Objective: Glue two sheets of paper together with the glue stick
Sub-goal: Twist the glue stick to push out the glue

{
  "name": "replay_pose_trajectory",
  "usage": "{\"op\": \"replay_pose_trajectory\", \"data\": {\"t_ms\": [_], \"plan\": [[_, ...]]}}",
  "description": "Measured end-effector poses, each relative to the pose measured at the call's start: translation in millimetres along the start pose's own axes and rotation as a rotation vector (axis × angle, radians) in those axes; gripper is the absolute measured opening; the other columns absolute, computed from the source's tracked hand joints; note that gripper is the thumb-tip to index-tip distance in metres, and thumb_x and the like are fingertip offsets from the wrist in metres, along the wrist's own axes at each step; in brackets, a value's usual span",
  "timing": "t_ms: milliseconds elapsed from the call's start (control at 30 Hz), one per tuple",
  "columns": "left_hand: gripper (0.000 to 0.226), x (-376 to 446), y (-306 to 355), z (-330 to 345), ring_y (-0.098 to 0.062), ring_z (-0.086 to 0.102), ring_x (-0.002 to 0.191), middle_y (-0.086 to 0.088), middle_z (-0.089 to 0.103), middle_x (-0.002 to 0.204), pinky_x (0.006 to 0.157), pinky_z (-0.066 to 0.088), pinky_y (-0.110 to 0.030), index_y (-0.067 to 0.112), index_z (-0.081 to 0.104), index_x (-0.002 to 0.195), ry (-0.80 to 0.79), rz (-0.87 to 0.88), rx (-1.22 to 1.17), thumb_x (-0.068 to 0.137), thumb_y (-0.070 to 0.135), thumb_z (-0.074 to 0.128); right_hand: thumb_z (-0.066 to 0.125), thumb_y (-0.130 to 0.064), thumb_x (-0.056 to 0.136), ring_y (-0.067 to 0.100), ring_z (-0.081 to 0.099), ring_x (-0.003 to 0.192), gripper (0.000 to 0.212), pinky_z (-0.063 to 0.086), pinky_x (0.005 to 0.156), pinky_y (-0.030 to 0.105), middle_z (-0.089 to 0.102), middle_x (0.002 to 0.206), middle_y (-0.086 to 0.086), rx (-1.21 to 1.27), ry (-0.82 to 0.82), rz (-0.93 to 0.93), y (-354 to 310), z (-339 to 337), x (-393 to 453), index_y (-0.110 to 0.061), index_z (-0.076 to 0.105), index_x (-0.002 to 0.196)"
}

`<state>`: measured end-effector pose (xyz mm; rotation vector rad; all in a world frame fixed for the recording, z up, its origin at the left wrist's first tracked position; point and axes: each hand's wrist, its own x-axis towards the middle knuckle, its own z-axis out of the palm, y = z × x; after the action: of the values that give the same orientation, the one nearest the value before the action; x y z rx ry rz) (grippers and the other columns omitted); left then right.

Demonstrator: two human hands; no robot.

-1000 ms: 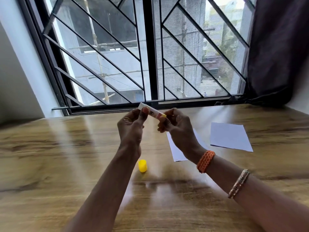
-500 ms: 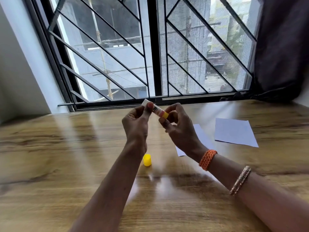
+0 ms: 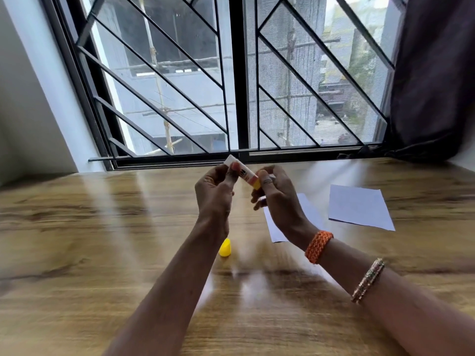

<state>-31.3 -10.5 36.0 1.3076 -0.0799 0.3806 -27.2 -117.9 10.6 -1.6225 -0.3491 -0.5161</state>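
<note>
Wood-grain bench [image 3: 77, 253] beneath hands; barred window [image 3: 231, 86] beyond them, daylit; dark curtain [image 3: 434, 73] far right; white wall [image 3: 25, 111] left.

— How is the glue stick [image 3: 242, 173] seen?
— It is held tilted above the table, white-bodied with a yellow base at its lower right end, and uncapped.
— And its yellow cap [image 3: 225, 248]?
— It is set down on the wood, apart.
— The two white paper sheets [image 3: 359, 207]?
— They are laid flat, side by side, unglued.

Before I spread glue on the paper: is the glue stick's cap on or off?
Off: the yellow cap lies on the table, apart from the glue stick.
</note>
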Motion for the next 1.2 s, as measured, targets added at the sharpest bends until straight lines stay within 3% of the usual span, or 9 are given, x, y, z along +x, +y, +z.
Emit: {"op": "replay_pose_trajectory", "data": {"t_ms": [133, 300, 400, 500, 667, 800, 900, 1000, 1200], "plan": [[0.012, 0.0, -0.1, -1.3, -0.005, 0.045, 0.065, 0.004, 0.056, 0.073, 0.06, 0.039, -0.022, 0.021, 0.062, 0.073, 0.047, -0.01, -0.032, 0.082, 0.027, 0.067, 0.063, -0.018, 0.087, 0.019, 0.06, 0.072, 0.023, 0.052, 0.057, 0.034, 0.061, 0.078, 0.006, -0.229, -0.012, -0.188, 9.7, -0.5, -3.3, -0.017, 0.042, 0.095], [0.006, 0.6, -1.9, -1.7, -0.005, 0.048, 0.067, 0.007, 0.059, 0.071, 0.064, 0.042, -0.023, 0.019, 0.065, 0.079, 0.042, -0.019, -0.025, 0.083, 0.023, 0.066, 0.066, -0.004, 0.081, 0.018, 0.062, 0.068, 0.018, 0.054, 0.059, 0.041, 0.066, 0.073, 0.005, -0.278, 0.077, -0.198, 9.1, -1.4, -0.8, -0.014, 0.051, 0.083], [0.011, 2.6, -1.9, -3.3, -0.005, 0.05, 0.069, 0.013, 0.061, 0.063, 0.068, 0.042, -0.025, 0.021, 0.065, 0.077, 0.006, -0.05, -0.052, 0.087, 0.019, 0.061, 0.061, 0.002, 0.085, 0.019, 0.06, 0.059, 0.012, 0.054, 0.059, 0.041, 0.064, 0.068, 0.006, -0.152, -0.001, -0.099, 2.8, -5.9, 1.7, -0.007, 0.053, 0.082], [0.016, 5.6, 0.8, -6.7, -0.006, 0.054, 0.08, 0.008, 0.064, 0.082, 0.07, 0.041, -0.025, 0.021, 0.064, 0.083, -0.149, -0.141, -0.205, 0.092, 0.019, 0.051, 0.044, -0.013, 0.099, 0.018, 0.055, 0.049, 0.025, 0.049, 0.053, 0.034, 0.05, 0.057, 0.006, 0.202, -0.209, 0.142, -7.8, -3.8, 2.5, -0.005, 0.051, 0.077], [0.021, 6.2, 0.6, -6.7, -0.006, 0.057, 0.08, 0.015, 0.068, 0.069, 0.071, 0.042, -0.027, 0.023, 0.062, 0.081, -0.224, -0.157, -0.266, 0.093, 0.021, 0.046, 0.029, -0.026, 0.103, 0.018, 0.053, 0.045, 0.04, 0.046, 0.046, 0.028, 0.05, 0.049, -0.001, 0.231, -0.211, 0.159, -13.0, 8.1, -3.3, -0.007, 0.05, 0.075], [0.015, 5.6, -1.8, -5.5, -0.009, 0.05, 0.078, 0.007, 0.059, 0.074, 0.072, 0.043, -0.027, 0.021, 0.061, 0.077, -0.104, -0.144, -0.183, 0.09, 0.026, 0.055, 0.046, -0.025, 0.098, 0.012, 0.053, 0.056, 0.015, 0.047, 0.052, 0.03, 0.057, 0.069, 0.005, -0.188, -0.085, -0.158, -7.7, 8.5, -8.5, -0.012, 0.042, 0.104], [0.015, 4.2, -4.2, -4.2, -0.01, 0.048, 0.077, 0.007, 0.056, 0.075, 0.072, 0.043, -0.026, 0.022, 0.062, 0.077, -0.039, -0.172, -0.168, 0.087, 0.033, 0.06, 0.054, -0.014, 0.092, 0.009, 0.051, 0.061, 0.033, 0.044, 0.053, 0.028, 0.051, 0.077, -0.004, -0.445, -0.034, -0.415, -5.1, 7.6, -15.5, -0.013, 0.033, 0.117], [0.021, 2.1, -4.2, -1.2, -0.01, 0.05, 0.078, 0.007, 0.06, 0.076, 0.067, 0.042, -0.026, 0.022, 0.062, 0.074, -0.044, -0.199, -0.166, 0.084, 0.04, 0.06, 0.059, -0.009, 0.087, 0.027, 0.059, 0.071, 0.036, 0.041, 0.051, 0.029, 0.061, 0.088, 0.007, -0.676, 0.081, -0.588, -10.2, 3.3, -17.7, -0.015, 0.034, 0.113], [0.025, 0.3, -4.0, 0.7, -0.01, 0.05, 0.077, 0.013, 0.064, 0.074, 0.065, 0.043, -0.027, 0.022, 0.064, 0.074, 0.037, -0.218, -0.143, 0.079, 0.047, 0.064, 0.065, -0.012, 0.086, 0.027, 0.058, 0.068, 0.017, 0.048, 0.052, 0.037, 0.062, 0.076, 0.006, -1.113, 0.237, -0.837, -20.3, -3.2, -14.1, -0.012, 0.053, 0.098]]}}
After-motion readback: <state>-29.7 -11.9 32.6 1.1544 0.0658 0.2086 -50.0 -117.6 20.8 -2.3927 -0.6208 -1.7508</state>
